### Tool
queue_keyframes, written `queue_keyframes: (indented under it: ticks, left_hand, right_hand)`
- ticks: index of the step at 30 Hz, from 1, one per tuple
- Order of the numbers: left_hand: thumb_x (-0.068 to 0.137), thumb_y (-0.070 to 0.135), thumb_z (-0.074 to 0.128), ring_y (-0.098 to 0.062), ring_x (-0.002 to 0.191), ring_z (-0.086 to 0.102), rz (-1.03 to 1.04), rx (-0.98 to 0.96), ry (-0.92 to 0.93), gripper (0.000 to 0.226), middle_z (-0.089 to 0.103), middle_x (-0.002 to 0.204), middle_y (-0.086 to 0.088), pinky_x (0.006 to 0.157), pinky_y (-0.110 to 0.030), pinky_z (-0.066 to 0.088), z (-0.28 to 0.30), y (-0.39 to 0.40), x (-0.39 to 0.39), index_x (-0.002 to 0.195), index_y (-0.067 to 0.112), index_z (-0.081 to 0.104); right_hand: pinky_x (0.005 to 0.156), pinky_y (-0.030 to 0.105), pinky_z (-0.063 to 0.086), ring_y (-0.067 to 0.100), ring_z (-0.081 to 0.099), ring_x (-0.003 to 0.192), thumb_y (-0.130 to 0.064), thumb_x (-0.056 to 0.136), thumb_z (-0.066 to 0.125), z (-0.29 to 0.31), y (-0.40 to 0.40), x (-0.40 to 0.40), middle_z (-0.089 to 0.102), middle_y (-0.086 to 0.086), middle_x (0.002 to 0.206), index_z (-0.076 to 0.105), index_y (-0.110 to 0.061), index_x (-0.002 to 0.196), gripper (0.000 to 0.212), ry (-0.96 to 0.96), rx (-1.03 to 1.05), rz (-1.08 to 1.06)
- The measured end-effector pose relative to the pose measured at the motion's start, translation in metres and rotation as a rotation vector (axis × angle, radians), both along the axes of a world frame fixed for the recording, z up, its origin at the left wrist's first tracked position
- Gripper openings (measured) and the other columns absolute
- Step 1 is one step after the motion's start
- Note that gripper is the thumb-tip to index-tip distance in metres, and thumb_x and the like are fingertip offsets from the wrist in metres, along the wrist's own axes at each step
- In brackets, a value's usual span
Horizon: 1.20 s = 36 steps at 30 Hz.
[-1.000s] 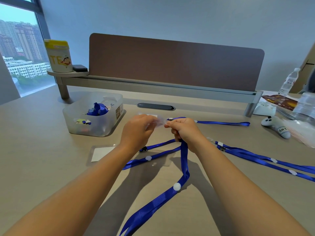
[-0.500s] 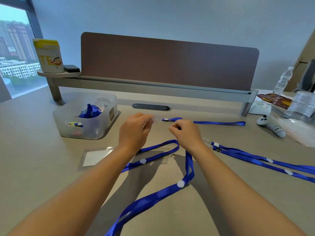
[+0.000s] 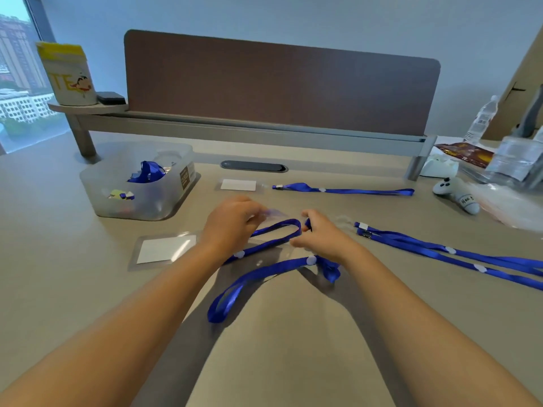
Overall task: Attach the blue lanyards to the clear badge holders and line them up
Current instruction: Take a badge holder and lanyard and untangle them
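My left hand (image 3: 232,221) pinches the top edge of a clear badge holder (image 3: 271,214) just above the desk. My right hand (image 3: 321,235) pinches the clip end of a blue lanyard (image 3: 264,273), a few centimetres right of that holder. This lanyard lies looped on the desk in front of my hands. A second blue lanyard (image 3: 277,229) curls between my hands. At the back, a holder with a white card (image 3: 238,185) lies in line with a straight lanyard (image 3: 343,190). Another lanyard (image 3: 440,251) stretches off to the right.
A loose badge holder with a white card (image 3: 164,249) lies left of my left wrist. A translucent bin (image 3: 164,207) with more lanyards stands at the back left. A white game controller (image 3: 458,195), water bottles (image 3: 482,118) and packets crowd the right. A brown divider panel (image 3: 279,83) closes the back.
Both hands have dropped closer to the desk. The lanyard that hung off the front edge now lies bunched in a loop on the desk. The view has tilted.
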<state>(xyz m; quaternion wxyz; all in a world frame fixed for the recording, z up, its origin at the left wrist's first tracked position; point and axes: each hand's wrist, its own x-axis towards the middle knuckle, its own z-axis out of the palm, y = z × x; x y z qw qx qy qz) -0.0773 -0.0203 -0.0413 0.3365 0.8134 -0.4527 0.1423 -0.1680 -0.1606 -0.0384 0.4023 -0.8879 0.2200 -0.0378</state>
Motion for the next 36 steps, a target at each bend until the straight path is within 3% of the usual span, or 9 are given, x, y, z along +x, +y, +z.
queue_keyframes:
  ticks: [6,12,15,17,20,26,29,31,36]
  left_hand:
    - [0.087,0.013,0.05,-0.025,0.094,0.054,0.022,0.064,-0.004,0.021,0.064,0.104,-0.014,0.075,-0.029,0.039,-0.004,0.013,-0.014,0.105,0.009,0.061]
    - [0.088,0.013,0.048,-0.027,0.096,0.055,0.073,0.062,0.003,0.023,0.064,0.107,-0.015,0.079,-0.031,0.041,-0.002,0.024,-0.015,0.107,0.008,0.06]
    - [0.088,0.013,0.049,-0.028,0.095,0.056,0.094,0.02,0.014,0.023,0.064,0.107,-0.016,0.08,-0.032,0.043,0.004,0.028,-0.012,0.107,0.008,0.06]
    - [0.087,0.014,0.05,-0.029,0.093,0.057,0.102,-0.01,0.016,0.023,0.065,0.107,-0.017,0.079,-0.033,0.044,0.01,0.033,-0.01,0.107,0.007,0.06]
    - [0.085,0.015,0.053,-0.029,0.092,0.06,0.119,-0.067,0.022,0.023,0.066,0.107,-0.017,0.079,-0.033,0.047,0.02,0.041,-0.001,0.105,0.008,0.061]
    - [0.085,0.016,0.053,-0.032,0.093,0.061,0.239,-0.193,0.037,0.023,0.067,0.105,-0.019,0.075,-0.031,0.043,0.048,0.071,0.031,0.104,0.004,0.061]
    - [0.084,0.017,0.054,-0.032,0.093,0.06,0.285,-0.223,0.053,0.024,0.066,0.106,-0.018,0.074,-0.031,0.043,0.058,0.094,0.051,0.102,0.004,0.061]
    - [0.083,0.018,0.055,-0.031,0.092,0.06,0.32,-0.237,0.06,0.024,0.066,0.106,-0.018,0.075,-0.031,0.044,0.063,0.108,0.067,0.101,0.004,0.062]
    - [0.082,0.015,0.058,-0.018,0.081,0.051,0.393,-0.262,0.062,0.022,0.067,0.103,-0.019,0.07,-0.029,0.043,0.073,0.135,0.104,0.099,0.003,0.063]
  right_hand:
    - [0.1,0.036,0.045,0.023,0.044,0.119,-0.023,0.071,0.075,-0.024,0.024,-0.019,0.043,0.009,0.134,0.034,-0.014,0.134,0.076,0.233,-0.16,0.052]
    - [0.076,0.026,0.041,0.016,0.048,0.09,-0.016,0.082,0.064,-0.025,0.03,-0.019,0.053,0.006,0.099,0.055,-0.013,0.098,0.019,0.198,-0.191,0.082]
    - [0.071,0.024,0.039,0.016,0.048,0.087,-0.017,0.084,0.061,-0.02,0.031,-0.019,0.052,0.005,0.093,0.06,-0.009,0.099,0.017,0.233,-0.232,0.124]
    - [0.063,0.021,0.038,0.016,0.049,0.081,-0.016,0.085,0.059,-0.013,0.031,-0.016,0.054,0.005,0.087,0.059,-0.014,0.081,0.005,0.198,-0.192,0.124]
    - [0.058,0.022,0.037,0.016,0.05,0.076,-0.013,0.087,0.054,0.005,0.034,-0.004,0.054,0.003,0.079,0.047,-0.022,0.064,0.026,0.066,-0.124,0.094]
    - [0.088,0.039,0.048,0.021,0.055,0.088,-0.008,0.09,0.048,0.052,0.056,0.043,0.059,0.005,0.084,0.049,-0.02,0.073,0.02,-0.102,-0.061,0.091]
    - [0.088,0.04,0.049,0.022,0.055,0.089,-0.008,0.09,0.049,0.067,0.071,0.071,0.06,0.009,0.091,0.057,-0.01,0.091,0.009,-0.174,-0.05,0.088]
    - [0.087,0.041,0.049,0.024,0.055,0.089,-0.008,0.09,0.049,0.076,0.083,0.094,0.062,0.014,0.096,0.058,-0.003,0.104,0.017,-0.214,-0.05,0.097]
    - [0.08,0.038,0.05,0.029,0.057,0.094,-0.012,0.09,0.052,0.088,0.108,0.155,0.063,0.017,0.113,0.053,-0.007,0.108,0.019,-0.28,-0.027,0.092]
